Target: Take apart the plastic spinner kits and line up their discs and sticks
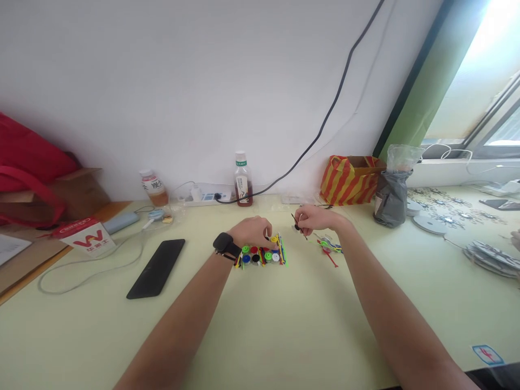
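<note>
My left hand (252, 232), with a black watch on the wrist, reaches over a cluster of small coloured round pieces (255, 258) on the table. Its fingers curl together at the cluster's right end around a small dark bit that I cannot make out. Thin yellow, green and red strips (283, 250) stand beside these pieces. My right hand (314, 218) is closed in a pinch on a thin black strip (294, 220), held just above the table. Below that hand lies a loose bunch of red, blue, yellow and green strips (331, 246).
A black phone-like slab (156, 269) lies left of my left arm. Against the wall stand a drink bottle (243, 181), a power strip (209, 198) and a striped bag (350, 180). A grey bag (390, 197) and flat discs (429, 224) are at the right; part of another person's hand (515, 238) shows.
</note>
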Demonstrator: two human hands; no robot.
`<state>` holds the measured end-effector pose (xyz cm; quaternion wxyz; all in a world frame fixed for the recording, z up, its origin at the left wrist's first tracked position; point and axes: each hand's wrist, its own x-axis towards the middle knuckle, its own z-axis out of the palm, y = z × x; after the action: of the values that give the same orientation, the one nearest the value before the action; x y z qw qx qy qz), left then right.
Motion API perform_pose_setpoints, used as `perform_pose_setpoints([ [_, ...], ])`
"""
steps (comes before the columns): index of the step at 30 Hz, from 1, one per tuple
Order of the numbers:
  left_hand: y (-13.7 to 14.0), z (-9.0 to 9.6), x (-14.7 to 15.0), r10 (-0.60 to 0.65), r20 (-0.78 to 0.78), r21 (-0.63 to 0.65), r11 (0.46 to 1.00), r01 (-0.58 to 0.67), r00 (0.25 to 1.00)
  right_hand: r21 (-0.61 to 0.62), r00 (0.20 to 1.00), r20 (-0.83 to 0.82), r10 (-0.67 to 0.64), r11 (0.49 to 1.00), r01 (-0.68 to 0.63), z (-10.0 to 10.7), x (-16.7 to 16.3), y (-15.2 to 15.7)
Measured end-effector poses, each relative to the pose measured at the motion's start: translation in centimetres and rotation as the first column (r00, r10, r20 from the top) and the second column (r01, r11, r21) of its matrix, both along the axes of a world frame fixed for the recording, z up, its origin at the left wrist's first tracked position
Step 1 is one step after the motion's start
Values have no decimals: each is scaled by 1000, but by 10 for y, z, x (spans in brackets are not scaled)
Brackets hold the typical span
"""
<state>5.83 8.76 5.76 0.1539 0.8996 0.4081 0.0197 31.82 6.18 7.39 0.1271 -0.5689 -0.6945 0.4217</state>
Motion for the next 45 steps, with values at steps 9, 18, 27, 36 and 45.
perform_pose_setpoints([
  [9,3,-4,2,-24,59,-20,999,25,998,4,1000,11,19,1000,-19,-3,0,2],
  [18,-8,3,8,-224,149,-40,972,233,963,20,999,19,37,999,-38,-3,2,1],
  [27,-10,-2,14,-201,73,-7,979,202,977,-6,998,29,51,999,-51,-3,2,1],
  [36,-11,-2,17,-217,139,16,976,217,966,5,998,11,58,998,-58,-3,3,2],
  [45,-25,-25,43,-329,100,82,943,322,939,3,999,2,35,999,-35,-3,11,2],
])
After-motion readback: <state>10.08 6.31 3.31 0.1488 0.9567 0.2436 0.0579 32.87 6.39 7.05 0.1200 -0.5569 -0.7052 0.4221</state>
